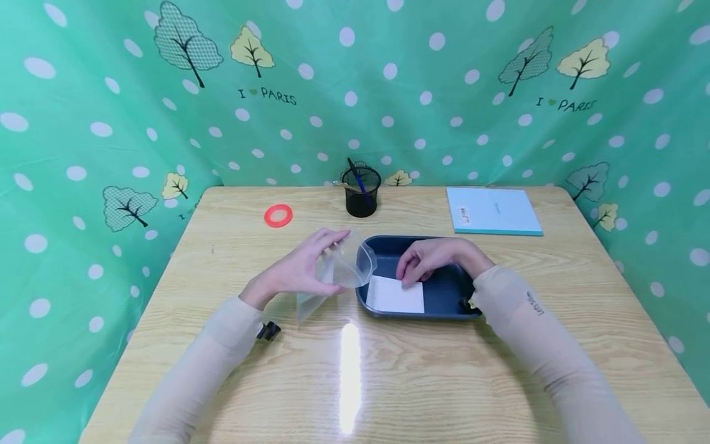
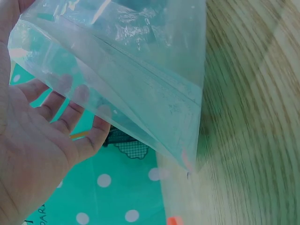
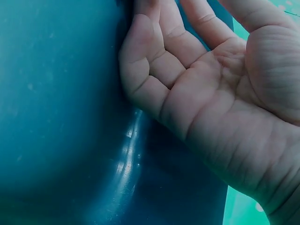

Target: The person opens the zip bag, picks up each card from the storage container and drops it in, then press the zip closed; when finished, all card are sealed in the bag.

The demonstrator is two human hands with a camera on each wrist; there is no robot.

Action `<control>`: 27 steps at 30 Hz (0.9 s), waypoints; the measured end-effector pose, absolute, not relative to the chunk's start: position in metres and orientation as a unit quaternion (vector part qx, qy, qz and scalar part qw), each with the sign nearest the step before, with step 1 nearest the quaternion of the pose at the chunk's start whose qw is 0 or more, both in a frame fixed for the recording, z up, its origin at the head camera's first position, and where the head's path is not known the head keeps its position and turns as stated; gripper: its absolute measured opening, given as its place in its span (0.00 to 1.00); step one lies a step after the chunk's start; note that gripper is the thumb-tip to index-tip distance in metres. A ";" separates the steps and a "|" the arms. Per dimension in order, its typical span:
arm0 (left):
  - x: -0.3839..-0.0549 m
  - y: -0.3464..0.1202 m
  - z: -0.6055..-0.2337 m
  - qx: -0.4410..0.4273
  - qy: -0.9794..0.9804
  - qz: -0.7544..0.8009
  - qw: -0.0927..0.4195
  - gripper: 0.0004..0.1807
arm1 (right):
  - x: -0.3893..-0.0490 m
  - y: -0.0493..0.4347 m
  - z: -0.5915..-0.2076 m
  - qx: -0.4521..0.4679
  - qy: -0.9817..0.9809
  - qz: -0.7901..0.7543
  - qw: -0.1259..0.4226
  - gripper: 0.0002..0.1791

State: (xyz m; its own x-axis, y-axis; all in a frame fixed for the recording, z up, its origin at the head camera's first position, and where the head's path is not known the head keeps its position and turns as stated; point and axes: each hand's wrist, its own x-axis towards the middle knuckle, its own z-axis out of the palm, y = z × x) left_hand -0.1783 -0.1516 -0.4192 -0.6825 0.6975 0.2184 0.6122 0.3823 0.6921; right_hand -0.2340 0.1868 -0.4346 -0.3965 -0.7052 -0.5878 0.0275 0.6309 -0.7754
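A clear plastic bag (image 1: 346,262) hangs from my left hand (image 1: 302,266), its round mouth spread wide and turned toward the tray. In the left wrist view, the fingers of the left hand (image 2: 51,126) curl at the bag's edge, and the clear film (image 2: 140,89) slopes down to a corner. Over the dark blue tray (image 1: 452,296), my right hand (image 1: 424,259) pinches the upper right edge of a white square of paper (image 1: 395,297). The right wrist view shows that hand's curled fingers (image 3: 145,89) against the tray wall (image 3: 154,187); their tips are cut off.
A red ring (image 1: 278,216) lies at the back left. Behind the tray stands a black mesh cup with pens (image 1: 362,200). A light blue notebook (image 1: 493,211) lies at the back right. Green polka-dot cloth (image 1: 388,92) hangs behind the wooden table (image 1: 410,376).
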 end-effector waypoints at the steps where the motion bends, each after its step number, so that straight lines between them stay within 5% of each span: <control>1: -0.178 -0.152 -0.420 0.394 0.831 0.390 0.054 0.59 | -0.234 0.186 -0.435 -0.232 0.749 -0.364 0.503 0.13; 9: -0.176 -0.152 -0.419 0.396 0.830 0.388 0.056 0.58 | -0.234 0.185 -0.433 -0.271 0.758 -0.336 0.490 0.21; 27: -0.176 -0.148 -0.418 0.387 0.831 0.394 0.067 0.58 | -0.233 0.186 -0.435 -0.236 0.779 -0.331 0.477 0.12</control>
